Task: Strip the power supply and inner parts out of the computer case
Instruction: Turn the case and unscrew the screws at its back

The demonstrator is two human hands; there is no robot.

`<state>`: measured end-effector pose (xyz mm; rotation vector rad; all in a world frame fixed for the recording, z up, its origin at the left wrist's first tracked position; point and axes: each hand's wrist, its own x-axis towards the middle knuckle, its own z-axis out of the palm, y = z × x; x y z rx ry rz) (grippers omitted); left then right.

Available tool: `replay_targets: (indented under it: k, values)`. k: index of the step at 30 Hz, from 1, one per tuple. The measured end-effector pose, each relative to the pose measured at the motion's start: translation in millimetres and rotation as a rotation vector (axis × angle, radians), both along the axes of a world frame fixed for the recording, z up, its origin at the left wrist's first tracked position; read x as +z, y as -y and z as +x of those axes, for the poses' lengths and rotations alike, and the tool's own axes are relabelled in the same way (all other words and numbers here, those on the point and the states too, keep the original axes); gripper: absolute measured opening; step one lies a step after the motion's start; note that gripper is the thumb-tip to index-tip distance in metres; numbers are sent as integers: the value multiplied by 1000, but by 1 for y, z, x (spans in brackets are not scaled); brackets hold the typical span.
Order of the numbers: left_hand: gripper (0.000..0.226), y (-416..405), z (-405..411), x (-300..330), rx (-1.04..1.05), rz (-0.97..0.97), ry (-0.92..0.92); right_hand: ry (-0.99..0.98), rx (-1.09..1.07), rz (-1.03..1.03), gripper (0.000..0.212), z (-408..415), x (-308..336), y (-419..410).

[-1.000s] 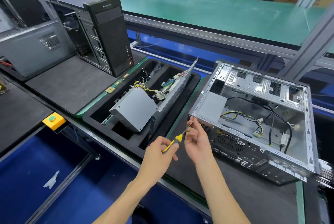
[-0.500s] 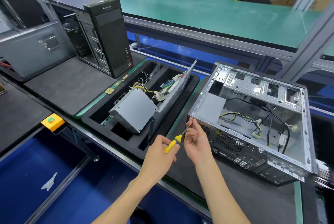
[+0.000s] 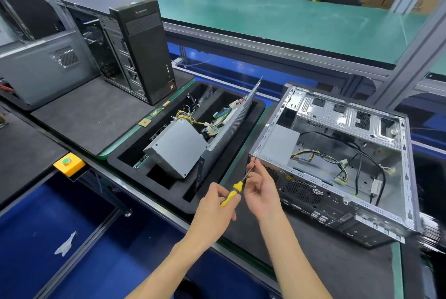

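Green benching (image 3: 277, 16) runs across the back of the room, with cardboard boxes stacked beyond it, too blurred to read. Take the open computer case (image 3: 337, 166) lying on its side on the dark mat as the marker. Far to its left a grey side panel (image 3: 45, 67) leans, its lower corner cut off by the frame edge, and a black tower (image 3: 142, 50) stands upright next to that, badge lettering too soft to make out. Just left of the case sits a black foam tray (image 3: 169, 190) holding a removed power supply (image 3: 176, 151) tilted against a leaning metal panel (image 3: 231, 125); a circuit board (image 3: 217, 125) and wires behind them are mostly hidden.

Near the case's front left corner the left hand (image 3: 214, 209) grips the yellow handle of a screwdriver (image 3: 233, 192), fingers curled round it. The right hand (image 3: 259, 192) pinches the thin shaft up near the tip, finger ends together; the tip itself is hidden behind them, at the case's corner.

Inside the case a second power supply (image 3: 280, 146) sits in the near left corner, loose cables (image 3: 321, 156) trailing rightward. The case's far right edge smears into motion blur.
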<state>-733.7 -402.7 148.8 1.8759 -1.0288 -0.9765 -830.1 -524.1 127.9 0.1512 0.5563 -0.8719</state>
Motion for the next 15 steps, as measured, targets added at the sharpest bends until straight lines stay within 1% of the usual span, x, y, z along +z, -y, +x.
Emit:
replay_targets:
  k: [2, 5, 6, 10, 13, 15]
  values:
    - [33, 1, -4, 4, -3, 50, -125, 6, 12, -5, 15, -1, 0, 0]
    - [47, 5, -8, 9, 61, 118, -434, 30, 19, -14, 21, -2, 1, -1]
    - [48, 6, -9, 11, 74, 130, -504, 37, 16, -16, 22, -2, 0, -1]
    - [47, 8, -10, 16, 88, 151, -669, 2, 39, -67, 23, -7, -5, 0]
    - [45, 8, -8, 16, 94, 157, -798, 51, 91, -82, 29, -14, -10, -1]
    - [44, 9, -9, 14, 103, 160, -822, 70, 115, -89, 26, -17, -10, -1]
